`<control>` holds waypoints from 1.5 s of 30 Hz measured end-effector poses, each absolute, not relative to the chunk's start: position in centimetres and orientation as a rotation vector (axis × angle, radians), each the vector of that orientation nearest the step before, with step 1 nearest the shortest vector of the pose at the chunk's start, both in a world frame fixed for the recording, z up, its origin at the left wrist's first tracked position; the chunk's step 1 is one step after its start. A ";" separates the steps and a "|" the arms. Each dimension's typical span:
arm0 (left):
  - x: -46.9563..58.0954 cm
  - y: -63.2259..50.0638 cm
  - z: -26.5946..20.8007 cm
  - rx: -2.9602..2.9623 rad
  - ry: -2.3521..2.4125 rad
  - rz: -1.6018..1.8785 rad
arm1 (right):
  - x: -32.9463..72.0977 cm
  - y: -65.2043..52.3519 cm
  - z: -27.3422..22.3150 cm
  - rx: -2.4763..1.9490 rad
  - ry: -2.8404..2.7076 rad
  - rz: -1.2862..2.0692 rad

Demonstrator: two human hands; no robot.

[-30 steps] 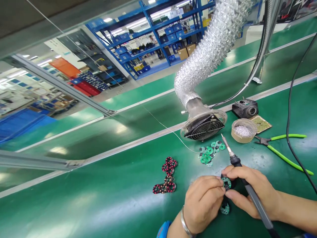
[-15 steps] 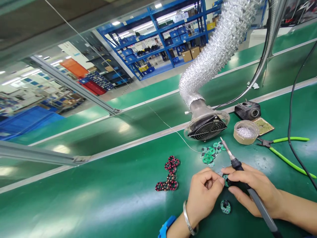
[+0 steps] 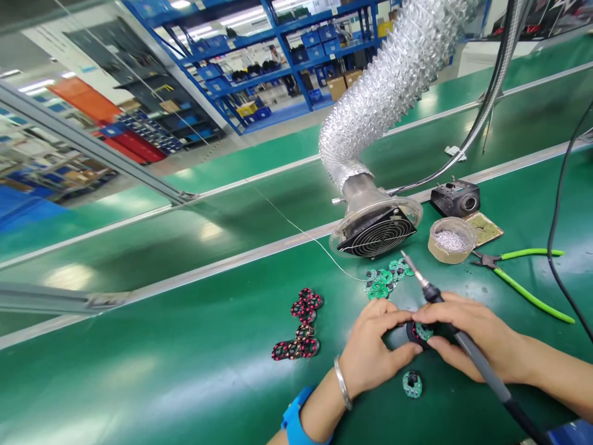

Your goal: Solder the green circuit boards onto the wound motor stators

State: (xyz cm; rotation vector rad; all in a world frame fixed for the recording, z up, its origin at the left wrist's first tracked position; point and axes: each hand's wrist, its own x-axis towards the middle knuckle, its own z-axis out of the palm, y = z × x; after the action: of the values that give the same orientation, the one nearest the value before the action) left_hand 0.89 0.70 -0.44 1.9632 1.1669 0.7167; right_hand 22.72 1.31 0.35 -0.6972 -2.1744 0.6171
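Note:
A small round part [image 3: 419, 334], with a black ring, pinkish-red spots and a green circuit board face, is held between my two hands. My left hand [image 3: 377, 346] has thumb and forefinger at its left side, bent round it. My right hand [image 3: 477, 337] pinches its right side and also carries a soldering iron [image 3: 482, 364], tip pointing up and to the left. Below the hands, a loose round green circuit board [image 3: 412, 384] with a black component lies on the green bench. Beyond my fingers is a pile of green circuit boards [image 3: 382, 281].
Several black rings with red spots [image 3: 296, 349] lie left of my hands. A fume extractor [image 3: 380, 235] hangs over the bench. To the right are a tub of metal shavings [image 3: 450, 241], a black soldering iron stand [image 3: 456, 198], green-handled cutters [image 3: 532, 293] and a black cable [image 3: 558, 216].
The view has shifted, so bench items appear further left. My left thumb and forefinger have spread from a pinch to bracket the part, and a black, red-spotted ring now shows around its board.

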 end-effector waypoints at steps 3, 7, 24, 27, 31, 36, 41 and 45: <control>1.7 0.3 -0.8 1.970 1.230 0.766 | 22.2 1.3 0.3 -0.637 -2.240 0.641; 2.3 -0.6 -1.1 1.949 1.304 0.829 | 22.3 1.5 0.3 -0.642 -2.275 0.719; 1.4 -0.9 -0.8 1.982 1.311 0.767 | 23.0 1.9 0.5 -0.594 -2.343 0.770; 1.3 -1.0 -0.7 1.984 1.282 0.790 | 23.1 2.1 0.7 -0.610 -2.363 0.746; 1.1 -0.8 -0.6 1.963 1.228 0.838 | 23.0 2.3 0.9 -0.632 -2.414 0.711; 1.2 -0.7 -0.5 1.931 1.060 0.897 | 23.0 2.2 0.6 -0.637 -2.405 0.722; 1.5 -0.6 -0.1 1.842 1.098 0.846 | 23.1 2.2 0.3 -0.628 -2.380 0.739; 1.8 -0.4 0.0 1.768 1.164 0.801 | 23.1 2.0 0.5 -0.614 -2.338 0.680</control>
State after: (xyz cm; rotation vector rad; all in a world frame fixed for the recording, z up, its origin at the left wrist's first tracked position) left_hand 1.77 -0.35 -0.03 1.7679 1.1639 0.8006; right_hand 23.10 2.03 0.45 -0.6138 -2.3379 0.6803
